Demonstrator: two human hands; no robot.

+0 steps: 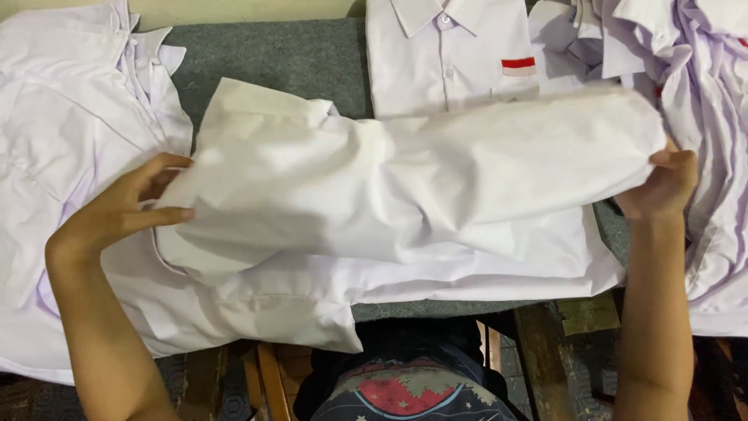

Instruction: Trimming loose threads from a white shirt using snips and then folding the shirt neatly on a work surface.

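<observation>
A white shirt [405, 195] lies spread across a grey felt-covered table [265, 54], folded over lengthwise with a sleeve hanging off the near edge. My left hand [128, 206] pinches the left end of the folded layer between thumb and fingers. My right hand [662, 183] grips the right end of the same fold, with fingers tucked under the cloth.
A neatly folded white shirt with a red and white chest patch [452, 54] lies at the back. Loose white shirts are piled at the left [70, 132] and at the right [701, 101]. Wooden table parts [545, 351] show below the near edge.
</observation>
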